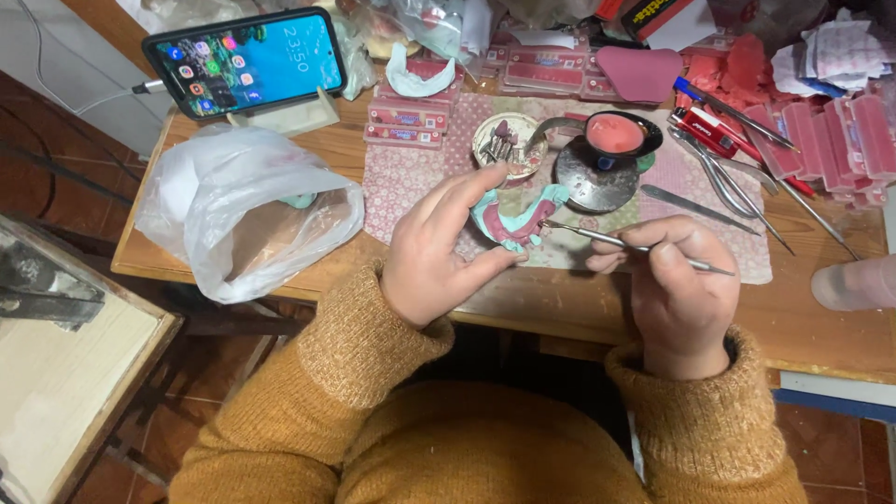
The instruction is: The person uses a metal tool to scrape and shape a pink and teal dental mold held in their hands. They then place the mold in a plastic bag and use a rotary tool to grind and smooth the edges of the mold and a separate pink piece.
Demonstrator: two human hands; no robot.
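Observation:
My left hand (437,250) grips a teal dental cast (516,220) with a dark pink wax rim on it, held just above the wooden table (821,322). In my right hand (674,287) is a thin metal carving tool (623,245), held like a pen. Its tip touches the right side of the wax rim. Both sleeves are mustard yellow knit.
A round metal dish of pink wax (613,133) and a small tin of burs (505,142) sit behind the cast. Metal instruments (737,187) and pink wax boxes (831,135) lie at right. A white plastic bag (238,205) and a propped phone (247,61) are at left.

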